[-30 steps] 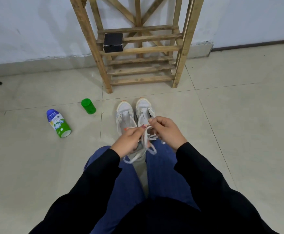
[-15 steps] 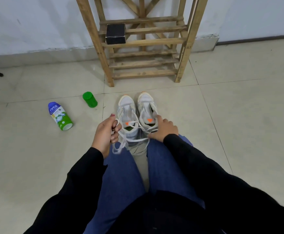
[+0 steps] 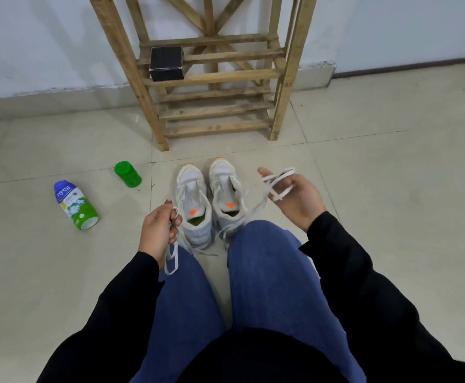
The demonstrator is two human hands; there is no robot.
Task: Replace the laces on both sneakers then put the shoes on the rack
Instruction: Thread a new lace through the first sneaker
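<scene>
Left of the sneakers (image 3: 194,189) the left hand (image 3: 158,233) pinches a white lace (image 3: 171,262); right of them, the half-curled right hand (image 3: 299,201) holds a looped lace (image 3: 279,175).

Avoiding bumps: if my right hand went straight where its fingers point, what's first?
The right hand, holding a lace, points forward-left; likely the rack's lowest slats first, though depth is unclear.

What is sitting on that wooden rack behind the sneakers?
A black box rests on the left end of one slatted shelf of the rack. The rack's top is cut off by the picture's edge, so anything higher is unseen.
</scene>
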